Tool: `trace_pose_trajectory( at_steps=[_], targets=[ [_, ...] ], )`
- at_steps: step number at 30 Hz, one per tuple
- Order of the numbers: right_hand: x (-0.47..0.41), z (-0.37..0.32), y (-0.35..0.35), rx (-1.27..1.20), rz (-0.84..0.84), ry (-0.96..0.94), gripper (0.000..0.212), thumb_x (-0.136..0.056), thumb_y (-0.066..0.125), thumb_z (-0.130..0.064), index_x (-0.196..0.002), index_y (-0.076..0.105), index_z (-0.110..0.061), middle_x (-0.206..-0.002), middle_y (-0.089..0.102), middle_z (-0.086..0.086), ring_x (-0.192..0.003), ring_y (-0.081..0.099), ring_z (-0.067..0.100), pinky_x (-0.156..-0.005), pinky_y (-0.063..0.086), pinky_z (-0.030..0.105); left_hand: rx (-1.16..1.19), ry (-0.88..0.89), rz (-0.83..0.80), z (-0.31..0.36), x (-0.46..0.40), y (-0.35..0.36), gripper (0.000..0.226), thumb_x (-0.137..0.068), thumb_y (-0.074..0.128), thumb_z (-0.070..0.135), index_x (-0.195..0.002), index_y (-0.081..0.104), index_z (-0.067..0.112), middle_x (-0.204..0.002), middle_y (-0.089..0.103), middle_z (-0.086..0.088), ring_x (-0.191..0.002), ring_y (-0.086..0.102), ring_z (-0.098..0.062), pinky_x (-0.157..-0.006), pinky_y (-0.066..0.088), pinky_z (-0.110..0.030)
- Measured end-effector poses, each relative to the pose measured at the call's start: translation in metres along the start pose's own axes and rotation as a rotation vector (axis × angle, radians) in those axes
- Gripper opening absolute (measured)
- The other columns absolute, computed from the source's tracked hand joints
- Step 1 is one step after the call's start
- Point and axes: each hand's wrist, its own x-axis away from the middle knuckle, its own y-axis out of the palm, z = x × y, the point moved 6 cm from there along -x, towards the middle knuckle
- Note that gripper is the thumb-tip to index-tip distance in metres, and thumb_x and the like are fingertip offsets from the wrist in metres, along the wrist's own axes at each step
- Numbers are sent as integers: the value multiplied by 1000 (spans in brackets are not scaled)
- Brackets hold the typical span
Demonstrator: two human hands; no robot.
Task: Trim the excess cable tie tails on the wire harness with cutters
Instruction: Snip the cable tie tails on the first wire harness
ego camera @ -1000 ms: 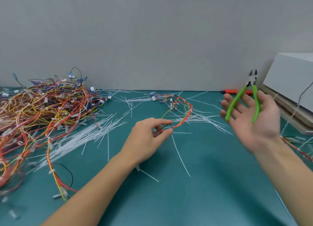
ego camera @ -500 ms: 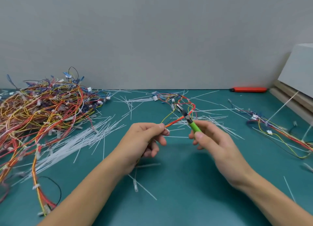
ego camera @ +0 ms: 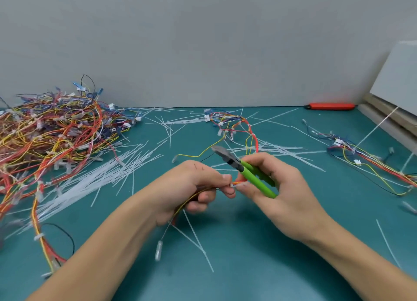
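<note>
My left hand (ego camera: 194, 187) grips a bundle of orange and yellow wires of the harness (ego camera: 250, 133), which runs back to white connectors at the table's rear. My right hand (ego camera: 282, 192) holds the green-handled cutters (ego camera: 248, 171), jaws pointing up and left above my left fingers. Both hands meet at mid-table, where my fingertips pinch a small white tie on the wires (ego camera: 235, 184). A thin black lead with a clear tip (ego camera: 158, 251) hangs below my left hand.
A big tangle of coloured harnesses (ego camera: 52, 131) fills the left. Loose white cable ties (ego camera: 90, 176) lie scattered across the teal mat (ego camera: 225, 267). Another harness (ego camera: 361, 158) lies at right, an orange tool (ego camera: 330, 106) by the wall, a grey box (ego camera: 399, 79) far right.
My right hand brought the cutters down from the right to meet my left hand. Both hands drew closer to me, pulling the wires along.
</note>
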Motion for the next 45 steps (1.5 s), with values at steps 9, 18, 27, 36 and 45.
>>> trace_pose_trajectory(
  at_steps=[9, 18, 27, 36, 45],
  targets=[
    [-6, 16, -16, -504, 235, 300, 30, -80, 83, -12, -105, 73, -25, -82, 64, 2, -74, 58, 14, -71, 48, 23, -773, 751, 584, 42, 23, -4, 23, -82, 84, 38, -105, 78, 36, -105, 62, 15, -104, 60, -13, -90, 45, -27],
    [-2, 20, -10, -870, 205, 526, 35, -71, 84, -9, -98, 76, -28, -83, 64, 2, -71, 62, 16, -69, 48, 29, -970, 1026, 870, 54, 42, 20, 11, -87, 78, 46, -80, 77, 37, -83, 64, 18, -82, 56, -14, -76, 37, -41],
    [2, 26, 15, -1076, 84, 672, 32, -81, 72, -6, -109, 65, -21, -84, 64, 2, -68, 60, 17, -62, 51, 25, -342, 541, 486, 19, 3, 17, 13, -97, 69, 32, -88, 78, 29, -71, 71, 8, -57, 60, -12, -54, 44, -16],
    [8, 33, 24, -1177, 4, 789, 44, -79, 74, -9, -121, 71, -18, -85, 61, 0, -68, 55, 13, -61, 46, 22, 81, 399, 262, 1, -13, 19, 22, -87, 75, 30, -108, 79, 22, -97, 77, -6, -78, 64, -15, -64, 47, -26],
    [7, 27, 23, -1045, -6, 734, 34, -85, 74, -16, -119, 68, -18, -94, 67, 5, -78, 65, 17, -62, 53, 26, 199, 345, 337, -5, -13, 19, 20, -82, 77, 36, -97, 79, 24, -86, 73, 3, -74, 61, -9, -58, 41, -19]
  ],
)
